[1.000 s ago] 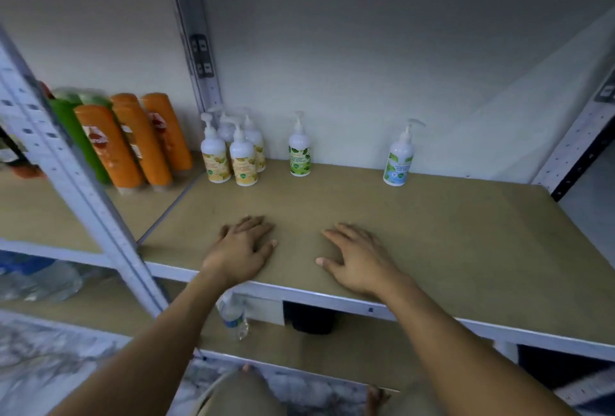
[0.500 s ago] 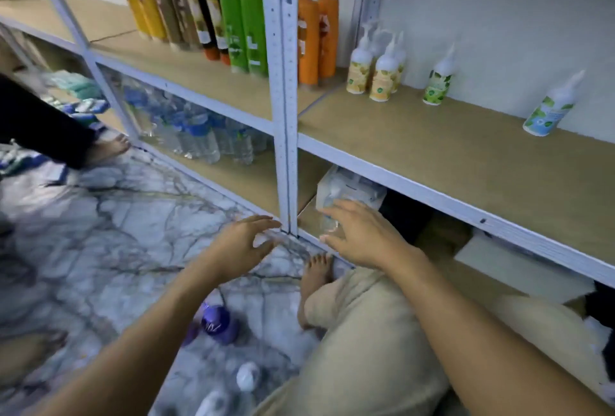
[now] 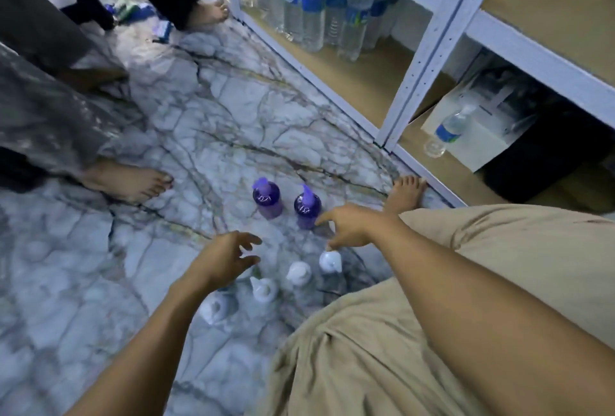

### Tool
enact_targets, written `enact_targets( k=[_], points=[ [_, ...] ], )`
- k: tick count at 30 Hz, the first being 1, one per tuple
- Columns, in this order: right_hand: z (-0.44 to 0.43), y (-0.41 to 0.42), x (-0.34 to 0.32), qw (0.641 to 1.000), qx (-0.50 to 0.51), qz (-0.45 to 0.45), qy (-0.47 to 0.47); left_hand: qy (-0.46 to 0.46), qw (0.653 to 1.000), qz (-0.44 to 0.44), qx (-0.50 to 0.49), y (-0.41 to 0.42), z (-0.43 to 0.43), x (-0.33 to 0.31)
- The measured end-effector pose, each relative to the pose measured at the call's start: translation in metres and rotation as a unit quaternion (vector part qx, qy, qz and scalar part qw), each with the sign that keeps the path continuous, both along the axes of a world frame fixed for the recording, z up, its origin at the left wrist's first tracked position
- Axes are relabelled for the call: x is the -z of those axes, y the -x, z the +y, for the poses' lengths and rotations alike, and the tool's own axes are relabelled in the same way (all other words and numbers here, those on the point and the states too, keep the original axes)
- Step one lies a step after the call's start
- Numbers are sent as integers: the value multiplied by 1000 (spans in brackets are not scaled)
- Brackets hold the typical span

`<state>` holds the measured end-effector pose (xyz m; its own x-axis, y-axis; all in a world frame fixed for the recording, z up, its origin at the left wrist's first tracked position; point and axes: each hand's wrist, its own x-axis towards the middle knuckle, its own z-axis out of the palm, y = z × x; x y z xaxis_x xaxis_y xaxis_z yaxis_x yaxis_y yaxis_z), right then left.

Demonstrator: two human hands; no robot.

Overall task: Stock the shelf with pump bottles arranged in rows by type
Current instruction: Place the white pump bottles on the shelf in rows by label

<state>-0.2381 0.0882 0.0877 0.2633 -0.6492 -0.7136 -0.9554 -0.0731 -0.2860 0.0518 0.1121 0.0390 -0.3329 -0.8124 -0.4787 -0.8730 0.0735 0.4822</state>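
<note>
Both hands hover empty, fingers spread as if to grasp: the left hand (image 3: 226, 257) just above the white pump bottles (image 3: 299, 274), the right hand (image 3: 349, 225) between them and the purple pump bottles (image 3: 268, 199), all grouped by colour on the marble floor (image 3: 199, 116), probably staged for shelving.

Two purple pump bottles (image 3: 267, 198), four white pump bottles (image 3: 298, 273).
</note>
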Motion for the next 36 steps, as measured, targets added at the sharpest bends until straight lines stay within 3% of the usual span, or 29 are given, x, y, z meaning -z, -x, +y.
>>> enact_targets(
  k=[7, 18, 28, 36],
  points=[
    [10, -11, 57, 993, -23, 89, -73, -47, 999, 5, -13, -7, 41, 43],
    [8, -18, 72, 991, 21, 92, -100, -63, 988, 50, -130, 10, 61, 61],
    [4, 17, 4, 994, 54, 37, -85, -2, 996, 5, -94, 30, 52, 8],
    [8, 79, -97, 988, 138, -66, 35, 48, 996, -50, 57, 71, 8, -102]
  ],
)
